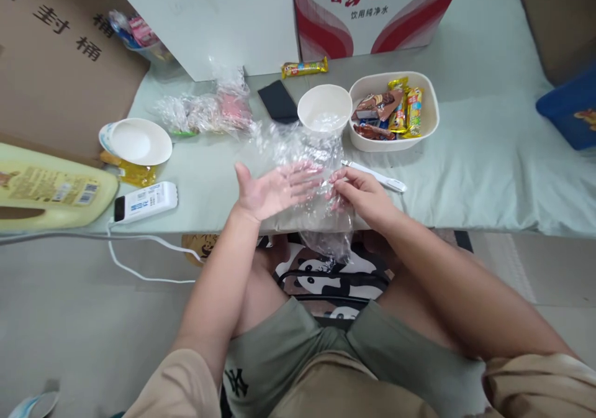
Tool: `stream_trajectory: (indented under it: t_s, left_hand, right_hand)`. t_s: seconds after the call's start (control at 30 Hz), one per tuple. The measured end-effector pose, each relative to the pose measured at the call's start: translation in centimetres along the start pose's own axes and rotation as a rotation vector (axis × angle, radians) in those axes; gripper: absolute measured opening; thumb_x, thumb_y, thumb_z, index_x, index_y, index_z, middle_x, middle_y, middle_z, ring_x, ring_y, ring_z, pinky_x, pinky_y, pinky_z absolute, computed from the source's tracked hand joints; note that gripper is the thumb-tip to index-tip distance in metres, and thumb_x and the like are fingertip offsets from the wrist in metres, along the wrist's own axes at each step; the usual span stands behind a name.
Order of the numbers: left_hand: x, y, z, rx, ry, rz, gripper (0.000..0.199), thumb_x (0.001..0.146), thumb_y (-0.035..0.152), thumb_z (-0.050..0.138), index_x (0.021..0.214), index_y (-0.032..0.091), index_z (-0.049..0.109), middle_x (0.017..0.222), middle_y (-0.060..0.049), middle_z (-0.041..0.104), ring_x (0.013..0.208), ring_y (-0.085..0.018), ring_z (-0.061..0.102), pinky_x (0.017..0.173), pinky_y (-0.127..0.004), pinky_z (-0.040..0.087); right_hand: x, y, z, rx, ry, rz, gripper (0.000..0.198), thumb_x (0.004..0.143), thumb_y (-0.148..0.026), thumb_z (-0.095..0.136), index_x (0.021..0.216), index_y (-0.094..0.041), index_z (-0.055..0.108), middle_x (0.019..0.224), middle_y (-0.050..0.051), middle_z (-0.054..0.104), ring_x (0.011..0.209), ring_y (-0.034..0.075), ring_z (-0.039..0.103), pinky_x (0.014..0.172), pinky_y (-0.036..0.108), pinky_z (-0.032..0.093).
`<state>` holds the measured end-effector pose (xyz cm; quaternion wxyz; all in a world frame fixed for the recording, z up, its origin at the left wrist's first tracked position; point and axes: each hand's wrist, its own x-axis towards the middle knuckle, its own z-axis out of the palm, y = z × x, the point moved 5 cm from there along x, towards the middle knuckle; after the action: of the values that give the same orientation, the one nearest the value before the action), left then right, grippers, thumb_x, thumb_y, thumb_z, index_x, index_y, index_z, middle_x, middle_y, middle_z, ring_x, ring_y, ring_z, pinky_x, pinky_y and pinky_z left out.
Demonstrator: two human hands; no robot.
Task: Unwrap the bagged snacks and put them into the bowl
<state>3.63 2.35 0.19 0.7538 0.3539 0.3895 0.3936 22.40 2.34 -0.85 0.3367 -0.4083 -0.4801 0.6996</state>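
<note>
A crumpled clear plastic bag (333, 219) lies across the front edge of the covered surface, its lower end hanging over. My right hand (361, 191) pinches part of this thin plastic between thumb and fingers. Palm up, my left hand (277, 188) is open with fingers stretched toward the right hand; its fingertips touch or sit behind the film, I cannot tell which. Just beyond stands a white bowl (325, 104) with some clear plastic in it. Beside it, a white tub (435, 120) holds yellow and brown snack packets (398, 110). A white pen-like tool (377, 174) lies by my right hand.
A dark phone (278, 101), wrapped snacks (205, 112) and one yellow snack bar (305, 68) lie farther back before white boxes (367, 17). At left are a paper bowl (135, 141), a white corded device (146, 202) and a yellow jug (56, 188). A blue container (570, 107) stands right.
</note>
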Motion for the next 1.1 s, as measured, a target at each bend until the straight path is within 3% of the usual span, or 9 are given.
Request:
stream_trajectory:
  t_s: [0.07, 0.2, 0.33, 0.47, 0.6, 0.77, 0.83, 0.93, 1.1]
  left_hand:
    - [0.4, -1.0, 0.9, 0.124, -0.034, -0.077, 0.063, 0.065, 0.051, 0.087, 0.116, 0.019, 0.069, 0.121, -0.014, 0.074, 0.109, -0.031, 0.073, 0.085, -0.038, 0.059]
    - [1.2, -1.7, 0.2, 0.407, 0.168, -0.094, 0.026, 0.083, 0.032, 0.073, 0.103, 0.017, 0.068, 0.080, -0.005, 0.076, 0.065, -0.016, 0.073, 0.057, -0.023, 0.052]
    - [0.7, -1.0, 0.1, 0.413, 0.164, -0.008, 0.036, 0.085, 0.035, 0.070, 0.118, 0.020, 0.062, 0.062, 0.002, 0.069, 0.046, -0.014, 0.064, 0.043, -0.021, 0.043]
    - [-1.0, 0.0, 0.0, 0.241, 0.091, 0.057, 0.033, 0.077, 0.038, 0.077, 0.102, 0.020, 0.065, 0.070, 0.000, 0.074, 0.047, -0.016, 0.066, 0.044, -0.024, 0.050]
    - [-1.0, 0.3, -1.1, 0.192, 0.025, 0.024, 0.017, 0.068, 0.027, 0.079, 0.078, 0.015, 0.072, 0.073, -0.005, 0.076, 0.056, -0.017, 0.069, 0.053, -0.027, 0.055]
    - [0.6, 0.0, -2.4, 0.269, 0.086, 0.008, 0.027, 0.067, 0.035, 0.066, 0.073, 0.012, 0.077, 0.074, -0.011, 0.075, 0.067, -0.022, 0.070, 0.064, -0.033, 0.056]
    - [0.8, 0.2, -2.6, 0.410, 0.199, 0.062, 0.028, 0.071, 0.037, 0.062, 0.071, 0.013, 0.075, 0.072, -0.009, 0.073, 0.068, -0.020, 0.068, 0.062, -0.030, 0.053]
    - [0.4, 0.5, -2.3, 0.617, 0.295, 0.143, 0.013, 0.065, 0.022, 0.068, 0.077, 0.018, 0.069, 0.074, -0.001, 0.070, 0.066, -0.015, 0.064, 0.061, -0.025, 0.047]
    - [0.0, 0.7, -2.0, 0.536, 0.274, 0.150, 0.046, 0.060, 0.013, 0.071, 0.102, 0.024, 0.054, 0.085, 0.002, 0.069, 0.062, -0.011, 0.059, 0.058, -0.022, 0.041]
  right_hand:
    - [0.5, 0.6, -0.7, 0.000, 0.113, 0.024, 0.011, 0.087, -0.030, 0.062, 0.095, -0.022, 0.063, 0.073, -0.001, 0.068, 0.055, 0.010, 0.062, 0.052, 0.023, 0.052]
    - [1.1, 1.3, -1.5, -0.040, 0.182, -0.002, 0.035, 0.087, -0.025, 0.061, 0.122, -0.025, 0.067, 0.104, 0.004, 0.075, 0.059, 0.010, 0.065, 0.053, 0.025, 0.054]
    - [0.5, 0.5, -1.7, -0.054, 0.172, -0.161, 0.041, 0.088, -0.023, 0.061, 0.127, -0.032, 0.069, 0.122, 0.004, 0.071, 0.060, 0.009, 0.063, 0.055, 0.026, 0.053]
    - [-0.9, -1.0, -1.6, -0.063, 0.100, -0.408, 0.018, 0.091, -0.031, 0.063, 0.094, -0.031, 0.081, 0.123, 0.001, 0.069, 0.074, 0.011, 0.066, 0.066, 0.030, 0.055]
    - [-0.8, -1.0, -2.2, -0.251, 0.051, -0.425, 0.019, 0.086, -0.034, 0.069, 0.072, -0.027, 0.079, 0.125, 0.004, 0.067, 0.105, 0.020, 0.065, 0.095, 0.040, 0.054]
    - [-0.6, -1.7, -3.5, -0.455, 0.301, -0.480, 0.022, 0.089, -0.022, 0.056, 0.087, -0.026, 0.077, 0.119, 0.006, 0.069, 0.116, 0.024, 0.063, 0.107, 0.048, 0.046]
    - [-0.8, -2.0, -3.1, -0.523, 0.271, -0.507, 0.025, 0.091, -0.021, 0.051, 0.099, -0.027, 0.074, 0.120, 0.006, 0.070, 0.117, 0.025, 0.063, 0.107, 0.048, 0.046]
    - [-1.1, -2.0, -2.2, -0.764, 0.178, -0.585, 0.020, 0.090, -0.022, 0.055, 0.097, -0.026, 0.073, 0.122, 0.008, 0.070, 0.116, 0.028, 0.063, 0.105, 0.050, 0.046]
    - [-1.0, -0.5, -0.7, -1.133, -0.041, -0.653, 0.044, 0.081, -0.003, 0.052, 0.108, -0.031, 0.074, 0.135, 0.004, 0.066, 0.135, 0.031, 0.050, 0.110, 0.054, 0.038]
